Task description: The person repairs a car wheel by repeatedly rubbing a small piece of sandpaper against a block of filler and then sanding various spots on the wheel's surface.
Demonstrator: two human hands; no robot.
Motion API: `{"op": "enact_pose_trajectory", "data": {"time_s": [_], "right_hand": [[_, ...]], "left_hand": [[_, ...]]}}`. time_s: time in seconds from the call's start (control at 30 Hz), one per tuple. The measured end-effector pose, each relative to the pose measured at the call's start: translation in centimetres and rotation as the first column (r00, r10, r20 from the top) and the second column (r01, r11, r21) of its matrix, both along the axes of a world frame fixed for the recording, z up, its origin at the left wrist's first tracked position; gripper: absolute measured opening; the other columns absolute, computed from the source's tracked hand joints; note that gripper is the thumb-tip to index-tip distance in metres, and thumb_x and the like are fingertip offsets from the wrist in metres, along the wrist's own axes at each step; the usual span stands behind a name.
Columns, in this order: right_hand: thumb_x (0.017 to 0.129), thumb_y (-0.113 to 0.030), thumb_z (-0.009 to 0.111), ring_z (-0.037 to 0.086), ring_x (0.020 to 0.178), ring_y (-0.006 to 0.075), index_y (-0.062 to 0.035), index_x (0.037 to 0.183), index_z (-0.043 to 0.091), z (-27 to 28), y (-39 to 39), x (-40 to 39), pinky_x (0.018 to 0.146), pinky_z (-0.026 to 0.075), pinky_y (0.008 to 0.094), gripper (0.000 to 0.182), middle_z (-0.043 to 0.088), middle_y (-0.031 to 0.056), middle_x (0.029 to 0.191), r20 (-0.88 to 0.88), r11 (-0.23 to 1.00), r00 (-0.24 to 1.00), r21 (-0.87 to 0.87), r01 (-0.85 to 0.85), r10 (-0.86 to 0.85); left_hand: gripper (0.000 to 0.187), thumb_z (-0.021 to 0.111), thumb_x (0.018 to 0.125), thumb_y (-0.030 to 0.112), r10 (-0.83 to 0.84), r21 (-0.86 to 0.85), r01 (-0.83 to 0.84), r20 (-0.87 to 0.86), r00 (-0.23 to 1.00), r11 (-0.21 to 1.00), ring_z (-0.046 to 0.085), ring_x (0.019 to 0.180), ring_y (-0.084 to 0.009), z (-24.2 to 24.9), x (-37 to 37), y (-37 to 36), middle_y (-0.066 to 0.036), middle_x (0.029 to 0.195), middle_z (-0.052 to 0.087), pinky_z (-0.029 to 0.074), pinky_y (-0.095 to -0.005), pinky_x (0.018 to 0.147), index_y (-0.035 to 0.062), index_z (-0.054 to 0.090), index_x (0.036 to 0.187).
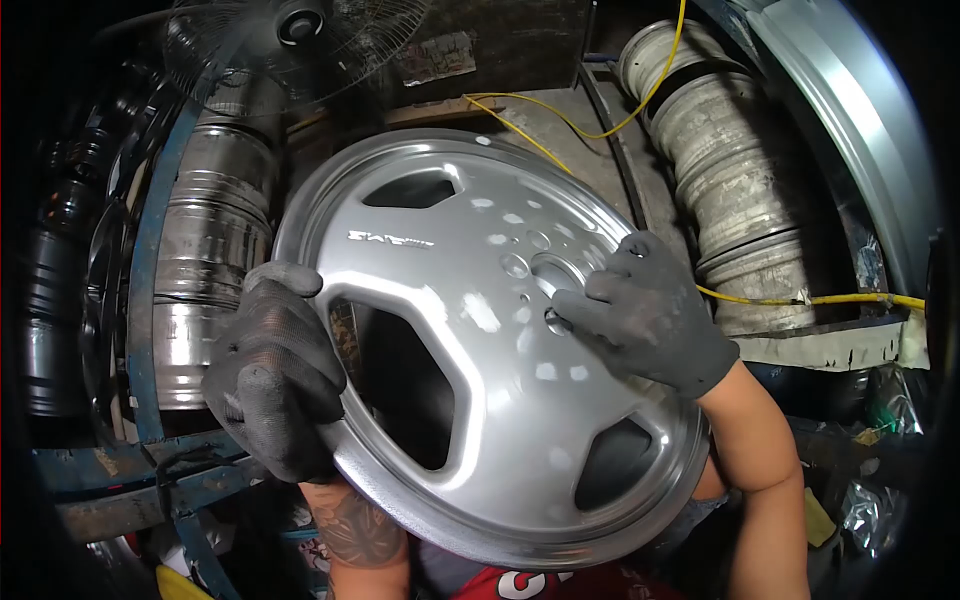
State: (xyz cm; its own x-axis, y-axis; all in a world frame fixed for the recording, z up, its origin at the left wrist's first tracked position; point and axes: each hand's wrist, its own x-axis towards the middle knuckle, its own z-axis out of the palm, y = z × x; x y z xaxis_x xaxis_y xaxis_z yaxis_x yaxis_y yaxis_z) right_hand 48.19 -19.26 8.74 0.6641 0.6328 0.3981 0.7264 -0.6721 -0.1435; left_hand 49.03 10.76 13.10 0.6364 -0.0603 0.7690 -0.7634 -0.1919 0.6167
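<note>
A silver-grey wheel rim (400, 275) is tilted up in front of me, with large openings, raised lettering and several pale patches around its centre. My left hand (275, 370), in a dark grey glove, is closed around the rim's left edge. On the hub side, my right hand (650, 320) wears a matching glove and lies over the face of the rim. One of its fingertips touches a bolt hole; the fingers are apart, and I see nothing held in them. The palm side of this hand is hidden.
Stacked bare wheels (735, 170) stand at the right, and shiny metal wheels (210, 250) at the left behind a blue metal frame (160, 230). A fan (300, 30) is at the top. A yellow hose (760, 297) runs across behind. Crumpled foil (870, 515) lies lower right.
</note>
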Motion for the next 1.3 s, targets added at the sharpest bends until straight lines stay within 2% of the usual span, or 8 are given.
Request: {"op": "enact_pose_trajectory", "data": {"time_s": [0.1,0.2,0.4,0.6,0.9,1.1,1.2,1.3], "right_hand": [[0.072,-0.017,0.086,0.060,0.078,0.0228,-0.0178,0.100,0.079,-0.4,-1.1,0.1,0.080,0.048,0.0384,0.030,0.061,-0.0007,0.078,-0.044,0.990,0.999,0.138,-0.015,0.021],[0.080,-0.018,0.079,0.064,0.087,0.0256,-0.0189,0.101,0.078,-0.3,-1.0,-0.2,0.081,0.050,0.0404,0.021,0.067,0.0035,0.092,-0.150,0.986,0.988,0.164,-0.016,0.041],[0.083,-0.017,0.078,0.064,0.090,0.0282,-0.0159,0.102,0.078,-0.4,-0.3,-1.3,0.082,0.050,0.0416,0.019,0.067,0.0067,0.095,-0.225,0.998,0.974,0.037,0.050,-0.041],[0.089,-0.018,0.074,0.063,0.098,0.0335,-0.0128,0.106,0.076,-0.1,0.6,-1.8,0.090,0.051,0.0460,0.018,0.066,0.0132,0.103,-0.360,0.982,0.922,0.062,0.179,-0.145],[0.089,-0.016,0.071,0.062,0.104,0.0362,-0.0114,0.110,0.074,0.6,1.5,-2.1,0.095,0.049,0.0468,0.022,0.066,0.0148,0.104,-0.341,0.984,0.924,-0.038,0.172,-0.175],[0.087,-0.015,0.072,0.061,0.103,0.0363,-0.0111,0.106,0.074,-1.0,1.1,-1.5,0.096,0.049,0.0482,0.020,0.066,0.0146,0.106,-0.296,0.988,0.950,0.078,0.130,-0.102],[0.078,-0.012,0.082,0.060,0.085,0.0317,-0.0131,0.102,0.076,-1.5,0.0,-1.3,0.079,0.050,0.0428,0.025,0.063,0.0089,0.094,-0.181,0.988,0.982,0.127,0.084,-0.060],[0.078,-0.012,0.082,0.061,0.086,0.0312,-0.0134,0.103,0.076,-1.8,0.6,-0.8,0.079,0.050,0.0433,0.025,0.064,0.0085,0.095,-0.171,0.990,0.984,0.123,0.067,-0.045]], "left_hand": [[0.045,0.050,0.092,0.024,0.049,0.033,-0.048,-0.011,0.999,0.998,0.041,0.045,-0.0149,0.0,-0.8,0.5,0.001,0.044,0.044,0.048,-0.0455,0.084,0.0155,0.048,0.048],[0.045,0.052,0.091,0.024,0.066,-0.035,-0.067,-0.025,0.997,0.997,0.041,0.045,-0.0155,-0.4,-1.1,-0.1,0.001,0.044,0.044,0.048,-0.0464,0.083,0.0151,0.049,0.048],[0.047,0.056,0.090,0.033,0.069,-0.015,-0.070,-0.036,0.997,0.997,0.041,0.045,-0.0161,0.0,-1.1,0.1,0.001,0.045,0.042,0.049,-0.0464,0.082,0.0153,0.048,0.048],[0.047,0.057,0.089,0.037,0.079,-0.008,-0.079,-0.037,0.996,0.997,0.041,0.045,-0.0161,-0.3,-1.0,0.3,0.001,0.045,0.042,0.050,-0.0454,0.083,0.0160,0.048,0.048],[0.046,0.057,0.089,0.035,0.144,-0.027,-0.146,-0.082,0.986,0.989,0.041,0.046,-0.0156,0.1,-1.3,-0.5,0.002,0.045,0.042,0.049,-0.0456,0.083,0.0160,0.048,0.048],[0.045,0.055,0.090,0.033,0.097,-0.004,-0.098,-0.043,0.994,0.995,0.041,0.045,-0.0152,-0.1,-1.2,0.1,0.002,0.045,0.043,0.048,-0.0459,0.081,0.0169,0.047,0.048],[0.045,0.055,0.090,0.033,0.084,-0.007,-0.084,-0.054,0.995,0.996,0.041,0.045,-0.0151,0.2,-1.0,-0.2,0.002,0.045,0.043,0.048,-0.0458,0.082,0.0170,0.048,0.048],[0.046,0.055,0.090,0.033,0.111,-0.040,-0.113,-0.062,0.992,0.993,0.041,0.045,-0.0152,0.0,-1.1,-0.4,0.002,0.044,0.043,0.047,-0.0456,0.083,0.0168,0.048,0.048]]}}
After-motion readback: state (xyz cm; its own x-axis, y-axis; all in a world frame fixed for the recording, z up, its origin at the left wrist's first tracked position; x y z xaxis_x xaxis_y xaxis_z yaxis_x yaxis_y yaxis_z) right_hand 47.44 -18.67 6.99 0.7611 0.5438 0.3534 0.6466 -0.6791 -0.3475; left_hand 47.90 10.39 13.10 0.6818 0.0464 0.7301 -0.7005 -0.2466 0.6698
